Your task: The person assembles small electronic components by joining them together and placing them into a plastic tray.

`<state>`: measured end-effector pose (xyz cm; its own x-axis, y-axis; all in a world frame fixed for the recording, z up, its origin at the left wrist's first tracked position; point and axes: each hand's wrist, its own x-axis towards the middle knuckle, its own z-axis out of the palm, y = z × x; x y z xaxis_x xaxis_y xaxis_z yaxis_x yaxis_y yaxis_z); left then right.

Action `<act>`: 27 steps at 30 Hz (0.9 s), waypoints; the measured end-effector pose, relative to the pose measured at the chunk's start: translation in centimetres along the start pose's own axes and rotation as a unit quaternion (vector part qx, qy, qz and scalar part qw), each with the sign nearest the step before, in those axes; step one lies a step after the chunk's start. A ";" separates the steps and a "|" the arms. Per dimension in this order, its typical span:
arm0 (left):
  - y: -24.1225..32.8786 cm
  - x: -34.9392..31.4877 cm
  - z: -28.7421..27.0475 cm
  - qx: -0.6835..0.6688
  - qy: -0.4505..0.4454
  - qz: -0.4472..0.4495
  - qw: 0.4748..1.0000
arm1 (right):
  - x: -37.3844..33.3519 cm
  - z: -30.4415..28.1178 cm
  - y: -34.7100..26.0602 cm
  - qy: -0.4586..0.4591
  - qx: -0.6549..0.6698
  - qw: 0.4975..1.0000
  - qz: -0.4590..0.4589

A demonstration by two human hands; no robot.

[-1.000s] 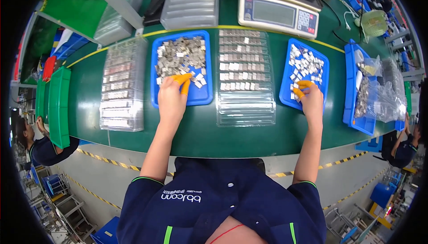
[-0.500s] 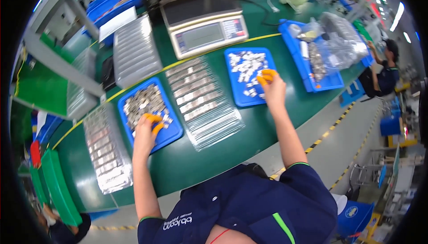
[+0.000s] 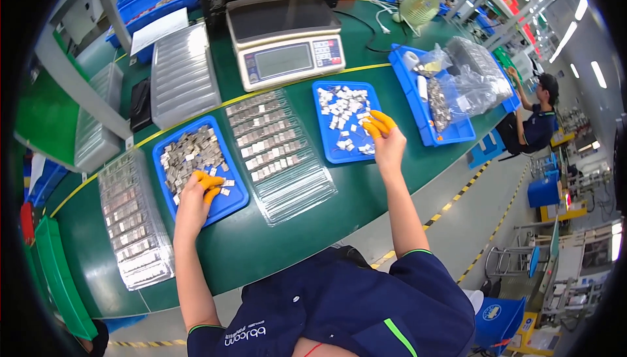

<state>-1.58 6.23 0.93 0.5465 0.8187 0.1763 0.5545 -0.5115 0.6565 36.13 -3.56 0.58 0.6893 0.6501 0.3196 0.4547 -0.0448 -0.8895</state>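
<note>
Yellow covers sit on the fingertips of both hands. My left hand (image 3: 192, 201) reaches over the near part of a blue tray (image 3: 236, 208) with a pile of small silver metal parts (image 3: 189, 155) in it. Its fingers are bent together among the parts; what they hold is too small to make out. At the right edge of a second blue tray (image 3: 333, 155), holding small white pieces (image 3: 346, 104), my right hand (image 3: 390, 148) has its fingertips pinched; anything between them is hidden. Between the two trays lies a clear plastic blister tray (image 3: 294, 208), its far rows filled with small silver-white parts.
A weighing scale (image 3: 294, 62) stands behind the trays. Further left are a filled clear tray (image 3: 140, 252) and stacked clear trays (image 3: 186, 79). A larger blue bin (image 3: 428, 136) with bagged parts lies at right, a small green fan (image 3: 418, 10) behind it. A co-worker (image 3: 539, 115) sits at far right.
The whole view has shifted, so the bench things appear further left. My hands stay at their two trays, the right one still at the right edge of its tray.
</note>
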 end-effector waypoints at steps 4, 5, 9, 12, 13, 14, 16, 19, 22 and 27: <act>-0.2 0.1 0.2 -0.096 0.038 -0.038 0.994 | -1.4 1.6 -1.1 -0.022 0.066 0.997 0.028; -0.5 -0.6 0.2 -0.160 0.077 -0.038 0.983 | -2.4 2.1 -1.6 -0.029 0.102 0.994 0.037; 0.6 -1.3 0.0 -0.235 0.148 -0.131 0.952 | -4.6 4.1 -6.0 -0.102 0.173 0.978 0.061; 3.2 -1.4 0.4 -0.453 0.168 -0.162 0.860 | -6.3 5.6 -7.7 -0.169 0.246 0.953 0.056; 4.1 -1.5 0.9 -0.471 0.157 -0.161 0.853 | -6.9 6.0 -8.2 -0.201 0.277 0.937 0.071; 4.9 -1.5 1.4 -0.489 0.147 -0.158 0.845 | -7.5 6.2 -8.9 -0.221 0.266 0.935 0.080; 5.6 -1.6 2.5 -0.503 0.132 -0.200 0.830 | -8.5 7.1 -9.9 -0.237 0.246 0.934 0.103; 6.5 -2.6 3.5 -0.559 0.161 -0.169 0.796 | -10.0 8.3 -10.7 -0.290 0.258 0.911 0.140; 5.9 -3.4 3.7 -0.575 0.153 -0.182 0.783 | -11.0 9.2 -10.9 -0.337 0.291 0.876 0.183; 5.9 -3.4 4.0 -0.592 0.147 -0.168 0.774 | -10.9 9.3 -10.5 -0.357 0.304 0.866 0.172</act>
<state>2.32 -0.57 1.27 0.2326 0.9667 -0.1062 -0.4258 0.1994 0.8826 18.57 -3.12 3.39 0.1010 0.9910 -0.0877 -0.2395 -0.0614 -0.9690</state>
